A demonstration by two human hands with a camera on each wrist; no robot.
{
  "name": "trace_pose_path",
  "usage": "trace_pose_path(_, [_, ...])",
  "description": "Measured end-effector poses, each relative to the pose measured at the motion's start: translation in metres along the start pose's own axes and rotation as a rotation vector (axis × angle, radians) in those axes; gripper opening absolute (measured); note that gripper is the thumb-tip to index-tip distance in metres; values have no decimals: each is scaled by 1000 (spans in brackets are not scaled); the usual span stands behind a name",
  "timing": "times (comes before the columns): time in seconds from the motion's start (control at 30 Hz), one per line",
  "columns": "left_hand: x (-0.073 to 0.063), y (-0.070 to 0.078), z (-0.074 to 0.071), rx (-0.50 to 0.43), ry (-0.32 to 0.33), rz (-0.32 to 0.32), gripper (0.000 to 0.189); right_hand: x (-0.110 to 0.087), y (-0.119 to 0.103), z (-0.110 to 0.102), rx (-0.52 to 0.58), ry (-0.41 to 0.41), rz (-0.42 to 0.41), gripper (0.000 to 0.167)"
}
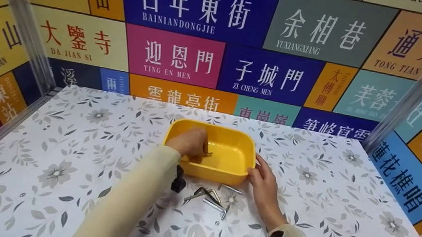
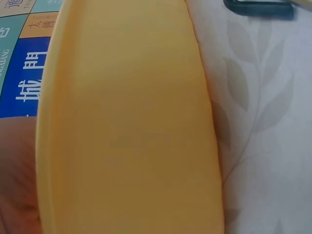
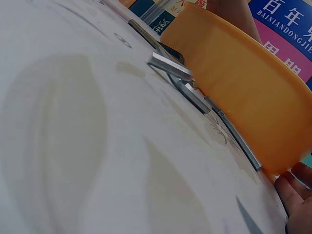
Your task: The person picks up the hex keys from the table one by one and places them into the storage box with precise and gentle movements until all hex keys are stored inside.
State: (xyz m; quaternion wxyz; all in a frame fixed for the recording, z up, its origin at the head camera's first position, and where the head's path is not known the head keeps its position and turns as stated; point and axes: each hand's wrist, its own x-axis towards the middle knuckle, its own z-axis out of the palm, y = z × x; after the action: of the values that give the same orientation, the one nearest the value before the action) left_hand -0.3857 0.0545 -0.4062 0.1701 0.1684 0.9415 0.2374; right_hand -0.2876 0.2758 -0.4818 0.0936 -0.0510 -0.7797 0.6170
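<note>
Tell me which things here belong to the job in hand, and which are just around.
Likely the job:
- yellow box
- loose L-shaped metal keys, lying beside the box
- left hand, inside the box, a small metal piece at its fingers
- right hand, touching the box's outside

Just around, apparently:
- floral table covering
- sign-covered wall

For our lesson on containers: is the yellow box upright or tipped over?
Upright: in the head view, the yellow box stands on the table, open top facing up, inner floor showing.
</note>
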Motion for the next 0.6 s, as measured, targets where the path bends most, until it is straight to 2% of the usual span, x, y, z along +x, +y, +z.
trace_pose_path(0.17, [-2, 1, 1, -6, 4, 1, 15, 1, 1, -1, -1, 10, -1, 55])
trace_pose_path(0.33, [-2, -1, 2, -2, 43, 27, 13, 0, 0, -1, 15, 5, -5, 55])
trace_pose_path(0.6, [6, -3, 3, -10, 56, -44, 11, 0, -1, 1, 9, 6, 16, 56])
